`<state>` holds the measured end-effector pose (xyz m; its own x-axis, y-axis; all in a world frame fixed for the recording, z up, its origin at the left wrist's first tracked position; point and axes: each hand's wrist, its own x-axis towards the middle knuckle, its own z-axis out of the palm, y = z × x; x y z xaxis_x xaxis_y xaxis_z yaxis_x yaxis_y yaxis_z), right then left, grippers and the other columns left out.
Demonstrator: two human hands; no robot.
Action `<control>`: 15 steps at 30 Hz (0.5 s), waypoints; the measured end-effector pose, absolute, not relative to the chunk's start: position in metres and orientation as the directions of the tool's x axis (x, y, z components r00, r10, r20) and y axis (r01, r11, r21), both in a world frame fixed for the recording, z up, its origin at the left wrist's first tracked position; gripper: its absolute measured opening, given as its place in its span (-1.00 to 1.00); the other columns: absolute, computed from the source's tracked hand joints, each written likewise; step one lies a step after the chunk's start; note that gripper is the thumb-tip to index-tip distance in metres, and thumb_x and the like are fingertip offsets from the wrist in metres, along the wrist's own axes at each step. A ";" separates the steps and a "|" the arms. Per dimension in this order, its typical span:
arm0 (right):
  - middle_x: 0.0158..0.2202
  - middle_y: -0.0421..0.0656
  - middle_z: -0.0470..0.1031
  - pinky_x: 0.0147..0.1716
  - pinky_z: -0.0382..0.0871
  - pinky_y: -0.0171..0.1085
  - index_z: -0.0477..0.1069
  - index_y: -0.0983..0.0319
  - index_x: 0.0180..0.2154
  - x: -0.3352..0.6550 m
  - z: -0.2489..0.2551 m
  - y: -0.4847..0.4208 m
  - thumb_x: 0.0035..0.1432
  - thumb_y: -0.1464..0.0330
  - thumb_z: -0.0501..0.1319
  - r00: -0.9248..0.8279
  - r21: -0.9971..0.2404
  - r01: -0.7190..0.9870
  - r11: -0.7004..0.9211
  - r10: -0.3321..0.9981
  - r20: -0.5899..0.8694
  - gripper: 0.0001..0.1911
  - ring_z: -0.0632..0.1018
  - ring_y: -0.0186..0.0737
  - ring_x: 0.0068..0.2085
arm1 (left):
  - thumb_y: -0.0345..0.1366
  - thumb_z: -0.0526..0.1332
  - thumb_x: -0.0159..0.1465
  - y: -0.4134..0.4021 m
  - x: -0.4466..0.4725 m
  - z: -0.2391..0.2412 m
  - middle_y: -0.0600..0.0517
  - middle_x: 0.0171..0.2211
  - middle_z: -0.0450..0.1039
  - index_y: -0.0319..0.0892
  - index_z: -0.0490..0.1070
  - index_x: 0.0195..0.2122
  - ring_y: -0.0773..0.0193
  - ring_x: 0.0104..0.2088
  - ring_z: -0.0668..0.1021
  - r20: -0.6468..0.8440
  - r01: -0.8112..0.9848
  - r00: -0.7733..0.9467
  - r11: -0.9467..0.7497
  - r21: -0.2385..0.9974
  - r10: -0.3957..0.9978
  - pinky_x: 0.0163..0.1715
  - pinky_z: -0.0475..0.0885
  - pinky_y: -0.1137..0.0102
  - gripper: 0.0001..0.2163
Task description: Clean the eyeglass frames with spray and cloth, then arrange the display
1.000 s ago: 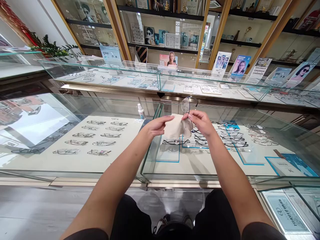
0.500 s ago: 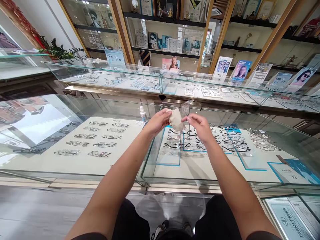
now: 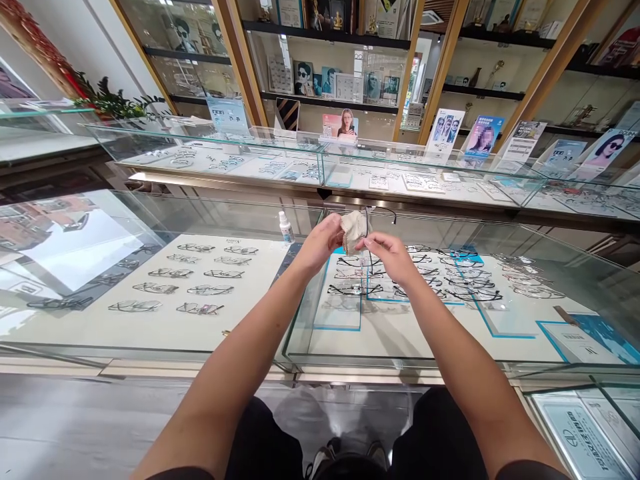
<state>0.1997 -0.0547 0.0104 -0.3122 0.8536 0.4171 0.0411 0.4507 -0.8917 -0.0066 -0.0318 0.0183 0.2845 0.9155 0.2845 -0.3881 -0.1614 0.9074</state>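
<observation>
My left hand (image 3: 323, 245) is closed on a beige cleaning cloth (image 3: 354, 228), its fingers pinching the left side. The cloth lies against a pair of eyeglasses (image 3: 367, 223) with dark, thin temples, seen nearly edge-on. One temple (image 3: 385, 211) sticks out to the right and the other points down. My right hand (image 3: 389, 255) pinches the glasses at their lower part, close to the cloth. The lenses are mostly hidden by the cloth. Both hands are above the glass display counter, close together.
A white spray bottle (image 3: 285, 227) stands on the counter left of my hands. Under the glass lie rows of eyeglasses (image 3: 195, 290) on a pale base, with more frames (image 3: 473, 283) to the right. A second glass case (image 3: 225, 177) stands behind, with advertising cards (image 3: 481, 143) on top.
The cloth has come across to the glasses and now covers most of the lens area. The glasses have turned edge-on, and my right hand has shifted slightly left and down.
</observation>
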 end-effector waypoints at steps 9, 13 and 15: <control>-0.23 -0.14 0.68 0.13 0.37 -0.10 0.67 0.14 -0.25 0.193 0.012 -0.060 0.30 -0.15 0.34 -0.331 -0.914 -0.016 0.404 0.861 0.387 -0.51 0.60 -0.05 -0.06 | -0.02 0.49 0.27 -0.041 0.007 0.018 0.08 -0.20 0.55 -0.01 0.51 0.04 0.30 -0.31 0.51 0.300 -0.385 0.077 -0.249 0.889 0.951 -0.30 0.40 0.44 -0.61; -0.21 -0.14 0.68 0.15 0.37 -0.11 0.68 0.13 -0.26 0.192 0.012 -0.061 0.30 -0.13 0.35 -0.315 -0.917 -0.055 0.396 0.864 0.392 -0.53 0.58 -0.06 -0.06 | -0.10 0.52 0.21 -0.040 0.008 0.015 0.10 -0.31 0.51 -0.09 0.48 -0.15 0.31 -0.35 0.49 0.224 -0.504 0.068 -0.160 0.849 0.972 -0.33 0.38 0.43 -0.68; -0.18 -0.14 0.69 0.16 0.37 -0.11 0.68 0.13 -0.26 0.192 0.011 -0.060 0.30 -0.12 0.35 -0.318 -0.916 -0.068 0.396 0.861 0.396 -0.54 0.58 -0.06 -0.05 | -0.16 0.54 0.15 -0.039 0.007 0.014 0.10 -0.35 0.51 -0.13 0.49 -0.20 0.32 -0.36 0.50 0.190 -0.532 0.096 -0.111 0.840 0.977 -0.34 0.38 0.43 -0.68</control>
